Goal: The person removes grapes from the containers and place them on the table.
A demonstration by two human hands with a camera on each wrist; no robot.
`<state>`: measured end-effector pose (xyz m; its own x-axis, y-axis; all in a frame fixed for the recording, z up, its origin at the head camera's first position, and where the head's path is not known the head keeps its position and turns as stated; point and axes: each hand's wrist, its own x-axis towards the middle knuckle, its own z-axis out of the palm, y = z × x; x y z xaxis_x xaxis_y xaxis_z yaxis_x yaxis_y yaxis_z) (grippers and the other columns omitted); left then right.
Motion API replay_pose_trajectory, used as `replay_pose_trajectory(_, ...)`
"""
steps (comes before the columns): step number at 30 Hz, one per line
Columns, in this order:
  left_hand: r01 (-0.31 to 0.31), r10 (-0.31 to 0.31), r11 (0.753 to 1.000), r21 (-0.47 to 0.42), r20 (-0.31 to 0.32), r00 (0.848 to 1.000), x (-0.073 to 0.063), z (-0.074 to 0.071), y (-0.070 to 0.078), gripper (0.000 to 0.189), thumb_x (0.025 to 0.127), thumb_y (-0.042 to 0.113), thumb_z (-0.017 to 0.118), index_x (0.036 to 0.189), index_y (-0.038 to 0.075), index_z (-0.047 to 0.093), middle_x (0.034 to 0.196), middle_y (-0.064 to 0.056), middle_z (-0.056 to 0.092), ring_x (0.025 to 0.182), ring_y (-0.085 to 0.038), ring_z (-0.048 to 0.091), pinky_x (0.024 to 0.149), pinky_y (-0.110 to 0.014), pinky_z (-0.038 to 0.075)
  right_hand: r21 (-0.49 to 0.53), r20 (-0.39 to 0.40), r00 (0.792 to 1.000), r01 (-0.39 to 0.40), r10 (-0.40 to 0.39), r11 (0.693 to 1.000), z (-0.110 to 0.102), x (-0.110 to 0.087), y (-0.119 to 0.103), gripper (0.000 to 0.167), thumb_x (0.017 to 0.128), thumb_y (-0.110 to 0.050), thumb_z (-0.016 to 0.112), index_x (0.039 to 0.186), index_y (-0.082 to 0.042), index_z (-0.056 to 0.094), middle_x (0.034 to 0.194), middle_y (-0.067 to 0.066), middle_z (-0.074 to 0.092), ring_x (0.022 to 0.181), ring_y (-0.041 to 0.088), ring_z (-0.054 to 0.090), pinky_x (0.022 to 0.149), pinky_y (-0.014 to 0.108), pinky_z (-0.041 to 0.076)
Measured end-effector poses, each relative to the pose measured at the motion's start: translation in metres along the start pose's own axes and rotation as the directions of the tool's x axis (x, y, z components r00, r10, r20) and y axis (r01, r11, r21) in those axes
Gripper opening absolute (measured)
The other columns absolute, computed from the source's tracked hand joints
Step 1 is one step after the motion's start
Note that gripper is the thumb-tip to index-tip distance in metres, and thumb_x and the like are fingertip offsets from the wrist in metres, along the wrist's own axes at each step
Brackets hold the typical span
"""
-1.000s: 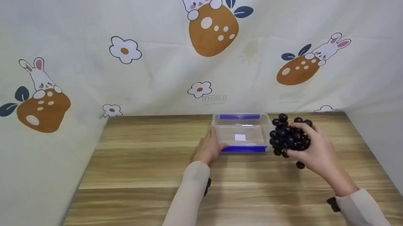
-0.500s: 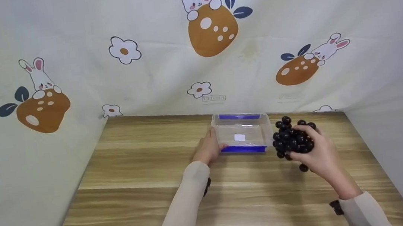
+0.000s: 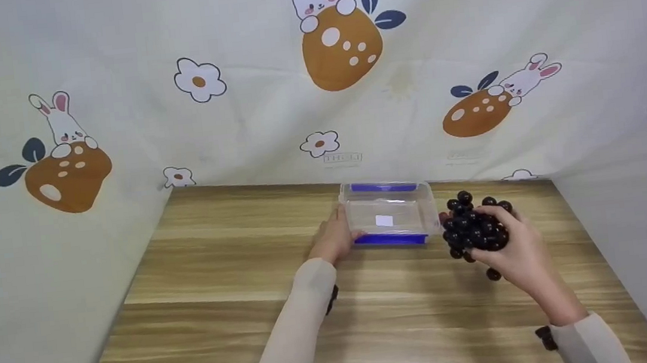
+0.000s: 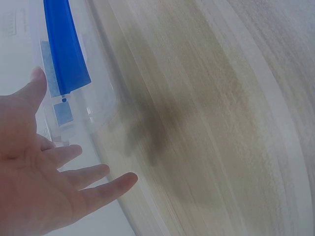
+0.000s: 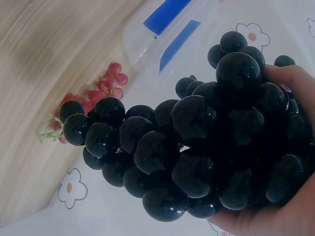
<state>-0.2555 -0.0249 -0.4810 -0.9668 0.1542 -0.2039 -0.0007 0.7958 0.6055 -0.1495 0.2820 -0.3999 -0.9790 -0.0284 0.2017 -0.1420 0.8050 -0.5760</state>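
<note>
My right hand [image 3: 520,251] grips a bunch of black grapes [image 3: 473,229] just right of a clear plastic box with blue latches [image 3: 391,239]. In the right wrist view the black grapes [image 5: 182,128] fill much of the frame, with fingers and thumb curled round their near end. My left hand [image 3: 334,235] rests at the left side of the box, its thumb near the front latch. The left wrist view shows that hand's fingers [image 4: 91,175] straight and spread beside the box. A red grape bunch [image 5: 101,91] lies on the table, mostly hidden in the head view.
The wood-grain table [image 3: 225,336] runs under both arms. A pale curtain [image 3: 256,116] printed with rabbits and flowers stands close behind the box and along both sides. The box has a small white label [image 3: 385,221].
My right hand has drawn the black grapes slightly right and nearer to me, away from the box. A sliver of red grapes now shows behind them. The left hand and box stay put.
</note>
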Motion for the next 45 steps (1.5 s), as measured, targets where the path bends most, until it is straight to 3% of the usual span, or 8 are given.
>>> replay_pose_trajectory(14, 0.017, -0.017, 1.000, -0.004, 0.000, 1.000, 0.000, 0.000, 0.000, 0.087, 0.105, 0.039, 0.065, 0.168, 0.002, 0.019, 0.174, -0.018, 0.024, 0.153, -0.048, 0.034, 0.128, -0.055, 0.030, -0.016, -0.025, 1.000, 0.009, -0.010, 1.000, -0.001, -0.004, 0.007, 0.071, 0.078, -0.005, 0.089, 0.142, -0.008, 0.060, 0.141, 0.041, 0.052, 0.125, 0.066, 0.054, 0.100, 0.081, 0.045)
replay_pose_trajectory(23, 0.024, -0.024, 1.000, -0.009, -0.007, 1.000, 0.009, 0.008, -0.007, 0.087, 0.104, 0.038, 0.067, 0.167, 0.001, 0.020, 0.173, -0.019, 0.026, 0.153, -0.049, 0.034, 0.126, -0.059, 0.030, -0.033, -0.028, 1.000, -0.003, 0.002, 0.999, -0.002, -0.007, 0.011, 0.070, 0.078, -0.006, 0.089, 0.142, -0.009, 0.060, 0.140, 0.040, 0.053, 0.125, 0.064, 0.054, 0.100, 0.081, 0.044)
replay_pose_trajectory(30, 0.010, -0.010, 0.999, -0.030, -0.005, 1.000, 0.003, 0.002, -0.002, 0.087, 0.104, 0.036, 0.067, 0.168, 0.001, 0.020, 0.173, -0.020, 0.024, 0.153, -0.048, 0.034, 0.128, -0.056, 0.029, -0.047, -0.023, 1.000, -0.012, 0.011, 0.999, -0.003, -0.010, 0.014, 0.070, 0.078, -0.008, 0.089, 0.142, -0.009, 0.060, 0.141, 0.039, 0.053, 0.125, 0.065, 0.054, 0.099, 0.081, 0.045)
replay_pose_trajectory(45, -0.003, 0.002, 1.000, -0.018, -0.019, 1.000, 0.003, 0.003, -0.002, 0.085, 0.104, 0.038, 0.067, 0.167, 0.002, 0.022, 0.172, -0.020, 0.029, 0.151, -0.048, 0.037, 0.126, -0.055, 0.032, -0.066, -0.019, 0.999, -0.043, 0.041, 0.997, -0.004, -0.017, 0.022, 0.072, 0.078, -0.009, 0.090, 0.143, -0.009, 0.060, 0.144, 0.043, 0.048, 0.126, 0.069, 0.050, 0.099, 0.085, 0.040)
